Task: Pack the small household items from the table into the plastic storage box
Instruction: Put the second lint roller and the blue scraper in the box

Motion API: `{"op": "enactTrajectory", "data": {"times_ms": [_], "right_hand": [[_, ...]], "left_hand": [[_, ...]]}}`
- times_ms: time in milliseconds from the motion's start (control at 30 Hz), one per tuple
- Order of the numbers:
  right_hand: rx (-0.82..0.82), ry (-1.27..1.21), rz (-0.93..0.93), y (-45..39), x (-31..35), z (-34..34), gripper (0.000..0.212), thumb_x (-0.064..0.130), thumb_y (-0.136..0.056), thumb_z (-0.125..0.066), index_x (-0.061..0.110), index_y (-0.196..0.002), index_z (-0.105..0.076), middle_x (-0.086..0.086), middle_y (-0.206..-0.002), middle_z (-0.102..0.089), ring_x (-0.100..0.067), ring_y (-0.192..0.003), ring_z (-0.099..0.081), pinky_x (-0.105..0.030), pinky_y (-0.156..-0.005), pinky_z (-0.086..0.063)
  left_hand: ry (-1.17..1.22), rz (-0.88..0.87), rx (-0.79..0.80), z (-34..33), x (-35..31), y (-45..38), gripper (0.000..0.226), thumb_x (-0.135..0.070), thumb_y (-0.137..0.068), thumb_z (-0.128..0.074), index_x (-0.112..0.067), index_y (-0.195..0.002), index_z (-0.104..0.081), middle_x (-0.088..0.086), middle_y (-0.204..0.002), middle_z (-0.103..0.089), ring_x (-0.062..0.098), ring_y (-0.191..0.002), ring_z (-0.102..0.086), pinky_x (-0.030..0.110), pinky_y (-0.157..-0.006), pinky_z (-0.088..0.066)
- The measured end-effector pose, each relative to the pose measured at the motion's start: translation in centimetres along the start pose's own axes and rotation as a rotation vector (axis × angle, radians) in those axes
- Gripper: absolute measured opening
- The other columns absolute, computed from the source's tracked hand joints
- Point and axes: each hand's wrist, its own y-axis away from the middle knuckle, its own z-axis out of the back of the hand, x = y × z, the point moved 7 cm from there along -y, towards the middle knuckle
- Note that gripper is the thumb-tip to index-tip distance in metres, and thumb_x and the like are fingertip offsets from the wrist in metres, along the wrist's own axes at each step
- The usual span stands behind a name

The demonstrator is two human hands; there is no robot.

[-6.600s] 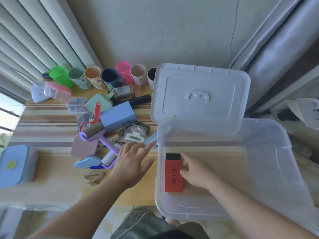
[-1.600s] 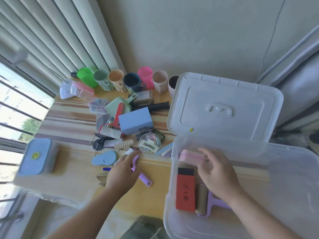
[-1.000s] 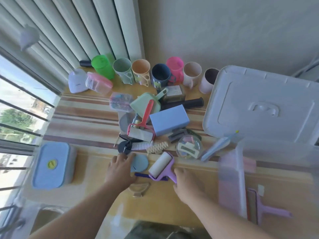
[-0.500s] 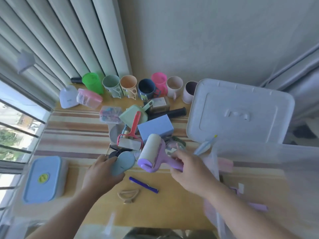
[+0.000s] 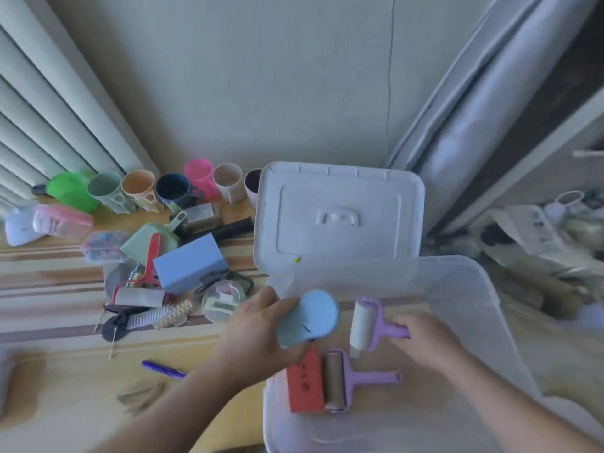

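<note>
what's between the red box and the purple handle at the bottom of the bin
A brown roller lies between them in the head view, close beside the red box and joined to the purple handle, all on the floor of the bin.

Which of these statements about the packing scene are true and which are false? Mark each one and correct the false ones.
1. The right hand holds a lint roller with a white roll by its purple handle, over the storage box. True.
2. The left hand is empty. False: it grips a flat light blue oval item.
3. A red block already lies in the box beside a second purple-handled roller. True.
4. The box lid is closed on the box. False: it lies apart, behind the open box.
5. The purple pen is inside the box. False: it lies on the table.
</note>
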Motion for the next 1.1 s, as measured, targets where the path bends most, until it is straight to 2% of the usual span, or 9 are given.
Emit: {"op": "enactTrajectory", "data": {"times_ms": [167, 333, 433, 567, 667, 767, 867, 967, 1100], "right_hand": [[0.132, 0.052, 0.02, -3.9, -3.7, -4.4, 0.015, 0.045, -0.085, -0.063, 0.033, -0.077, -0.057, 0.01, -0.081, -0.065, -0.02, -0.087, -0.067, -0.036, -0.074, -0.055], [0.097, 0.131, 0.049, -6.6, -2.5, -6.5, 0.025, 0.049, -0.1, -0.058, 0.039, -0.122, -0.065, -0.002, -0.129, -0.059, -0.033, -0.126, -0.054, -0.04, -0.095, -0.049], [0.047, -0.018, 0.105, -6.6, -1.5, -7.0, 0.039, 0.043, -0.101, -0.063, 0.038, -0.14, -0.062, -0.001, -0.115, -0.047, -0.031, -0.119, -0.05, -0.035, -0.092, -0.043], [-0.153, -0.314, 0.209, -5.1, -0.4, -4.2, 0.044, 0.016, -0.088, -0.075, 0.02, -0.131, -0.071, -0.002, -0.113, -0.06, -0.027, -0.11, -0.06, -0.029, -0.091, -0.043], [-0.059, -0.413, 0.394, -2.7, 2.7, -2.1, 0.062, 0.016, -0.076, -0.071, 0.016, -0.137, -0.066, 0.001, -0.128, -0.063, -0.018, -0.119, -0.06, -0.024, -0.102, -0.045], [0.079, -0.271, 0.469, -0.4, 5.0, -2.1, 0.065, 0.03, -0.075, -0.077, 0.024, -0.138, -0.06, 0.008, -0.13, -0.057, -0.013, -0.116, -0.058, -0.006, -0.088, -0.037], [0.051, -0.094, 0.429, 0.3, 5.0, -2.8, 0.067, 0.042, -0.08, -0.075, 0.033, -0.143, -0.053, 0.014, -0.133, -0.048, -0.013, -0.116, -0.057, -0.02, -0.08, -0.039], [0.085, -0.009, 0.355, 0.4, 4.3, -4.4, 0.063, 0.041, -0.081, -0.073, 0.03, -0.14, -0.053, 0.008, -0.132, -0.046, -0.02, -0.113, -0.058, -0.029, -0.078, -0.043], [0.178, -0.099, 0.19, 0.2, 2.6, -6.4, 0.026, 0.027, -0.079, -0.068, 0.029, -0.104, -0.059, 0.005, -0.107, -0.061, -0.021, -0.097, -0.062, -0.034, -0.077, -0.048]], "left_hand": [[-0.068, 0.01, 0.144, -5.9, -4.3, -1.7, 0.064, -0.067, -0.069, -0.071, -0.038, -0.126, -0.064, -0.008, -0.093, -0.048, 0.02, -0.083, -0.06, 0.025, -0.069, -0.04], [-0.067, 0.197, 0.204, -8.6, -3.2, -1.5, 0.057, -0.062, -0.072, -0.066, -0.037, -0.124, -0.063, -0.006, -0.099, -0.048, 0.022, -0.093, -0.057, 0.032, -0.078, -0.048], [-0.09, 0.251, 0.232, -9.9, -2.6, -1.4, 0.059, -0.058, -0.071, -0.063, -0.036, -0.126, -0.062, -0.006, -0.103, -0.049, 0.024, -0.098, -0.055, 0.035, -0.084, -0.05], [-0.15, 0.259, 0.316, -12.0, -2.7, -2.1, 0.059, -0.051, -0.074, -0.062, -0.037, -0.132, -0.058, -0.005, -0.109, -0.049, 0.024, -0.102, -0.05, 0.038, -0.087, -0.051], [-0.189, 0.206, 0.41, -14.0, -3.5, -3.2, 0.061, -0.039, -0.074, -0.065, -0.038, -0.134, -0.055, -0.001, -0.115, -0.048, 0.027, -0.105, -0.049, 0.041, -0.087, -0.051], [-0.124, 0.177, 0.446, -15.9, -4.4, -3.8, 0.054, -0.036, -0.077, -0.062, -0.037, -0.131, -0.057, 0.001, -0.117, -0.044, 0.027, -0.108, -0.051, 0.039, -0.081, -0.05], [-0.096, 0.144, 0.473, -17.3, -4.8, -3.8, 0.048, -0.038, -0.078, -0.062, -0.036, -0.125, -0.059, -0.001, -0.11, -0.042, 0.028, -0.105, -0.055, 0.036, -0.083, -0.048], [-0.075, 0.157, 0.494, -17.1, -4.4, -3.1, 0.052, -0.035, -0.083, -0.067, -0.035, -0.135, -0.059, -0.003, -0.123, -0.048, 0.024, -0.114, -0.055, 0.034, -0.092, -0.048], [-0.068, 0.163, 0.411, -14.1, -2.9, -1.9, 0.053, -0.032, -0.084, -0.062, -0.041, -0.136, -0.058, -0.005, -0.128, -0.051, 0.023, -0.114, -0.057, 0.036, -0.091, -0.051]]}}
